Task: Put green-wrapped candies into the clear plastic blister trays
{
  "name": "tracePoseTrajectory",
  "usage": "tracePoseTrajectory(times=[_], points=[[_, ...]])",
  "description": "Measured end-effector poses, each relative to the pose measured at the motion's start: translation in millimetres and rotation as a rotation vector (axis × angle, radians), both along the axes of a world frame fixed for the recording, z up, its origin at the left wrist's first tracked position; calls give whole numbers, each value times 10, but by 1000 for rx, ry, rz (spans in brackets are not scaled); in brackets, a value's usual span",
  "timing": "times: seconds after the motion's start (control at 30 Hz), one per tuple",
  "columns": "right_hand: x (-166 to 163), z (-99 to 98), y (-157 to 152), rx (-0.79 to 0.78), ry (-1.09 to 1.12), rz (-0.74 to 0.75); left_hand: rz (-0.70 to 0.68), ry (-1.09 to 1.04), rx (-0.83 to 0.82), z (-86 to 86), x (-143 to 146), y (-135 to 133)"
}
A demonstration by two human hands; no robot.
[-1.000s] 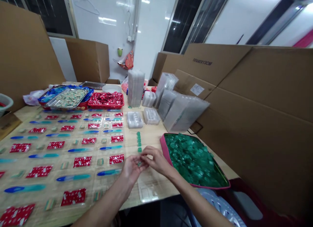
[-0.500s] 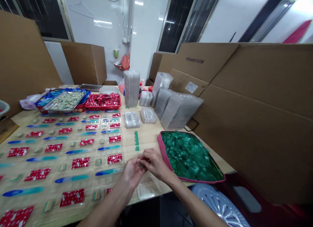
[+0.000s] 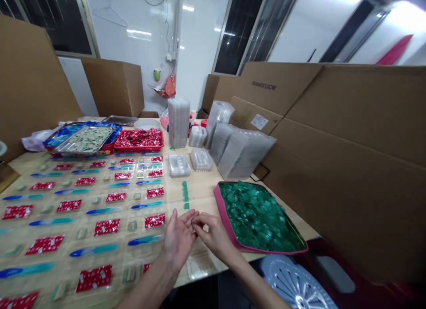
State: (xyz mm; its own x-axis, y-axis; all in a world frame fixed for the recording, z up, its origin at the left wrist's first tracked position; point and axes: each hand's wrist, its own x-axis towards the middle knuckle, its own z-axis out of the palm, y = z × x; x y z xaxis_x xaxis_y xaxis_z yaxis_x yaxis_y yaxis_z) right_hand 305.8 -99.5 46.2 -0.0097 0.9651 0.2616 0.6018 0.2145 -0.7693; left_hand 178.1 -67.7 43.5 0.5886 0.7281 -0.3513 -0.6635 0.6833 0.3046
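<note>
My left hand (image 3: pixel 179 235) is palm up over the table's front part, its fingers stretched out and apart. Against its fingertips, my right hand (image 3: pixel 211 232) makes a pinch; whatever sits between thumb and finger is too small to make out. Just beyond my fingers runs a short row of small green squares (image 3: pixel 185 195). To the right of my right hand is a pink-rimmed tray (image 3: pixel 221 207) heaped with green film pieces (image 3: pixel 256 215). Below my hands lies a clear plastic tray (image 3: pixel 201 264), partly covered by them.
Clear trays with red packets (image 3: pixel 107 227), blue pens (image 3: pixel 94 250) and striped blocks (image 3: pixel 132 225) cover the left side. Behind stand a red tray (image 3: pixel 140 148), a metal tray (image 3: pixel 84 140) and stacked clear boxes (image 3: pixel 179 122). Cardboard (image 3: pixel 353 167) walls the right; a blue stool (image 3: pixel 299 284) is below.
My left hand has opened out, its fingers now straight rather than curled. My right hand stays in a pinch at the left fingertips. The view has shifted slightly.
</note>
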Motion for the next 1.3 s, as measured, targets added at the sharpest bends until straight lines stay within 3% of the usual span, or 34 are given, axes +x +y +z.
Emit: tracePoseTrajectory(times=[0.17, 0.3, 0.43, 0.53, 0.67, 0.77, 0.83, 0.9, 1.0, 1.1, 1.17, 1.3], points=[[110, 139, 118, 8, 145, -68, 48, 221, 227, -86, -34, -70], [90, 211, 157, -2, -17, 33, 68, 374, 405, -67, -43, -136], [81, 313, 211, 30, -66, 28, 35, 417, 389, -181, -54, -107], [136, 588, 270, 168, 28, -48, 91, 463, 359, -362, -106, 13], [211, 1164, 460, 610, 81, -193, 107, 539, 377, -451, -262, 139], [270, 1526, 990, 904, 62, -301, 48, 642, 495, -335, -379, 136], [321, 1611, 1519, 783, -74, -359, 17, 719, 587, -235, -431, 119], [371, 1515, 2015, 359, -353, -320, -9, 796, 665, -163, -471, 115], [415, 1064, 2366, 112, -451, -239, 0, 1005, 836, -125, -517, 174], [428, 460, 2208, -41, -498, -149, 29, 1172, 1048, -132, -494, 342], [430, 117, 1998, -129, -514, -79, -34, 1177, 1192, -153, -410, 487], [415, -273, 1732, -196, -524, 21, -150, 1135, 1340, -261, -173, 655]])
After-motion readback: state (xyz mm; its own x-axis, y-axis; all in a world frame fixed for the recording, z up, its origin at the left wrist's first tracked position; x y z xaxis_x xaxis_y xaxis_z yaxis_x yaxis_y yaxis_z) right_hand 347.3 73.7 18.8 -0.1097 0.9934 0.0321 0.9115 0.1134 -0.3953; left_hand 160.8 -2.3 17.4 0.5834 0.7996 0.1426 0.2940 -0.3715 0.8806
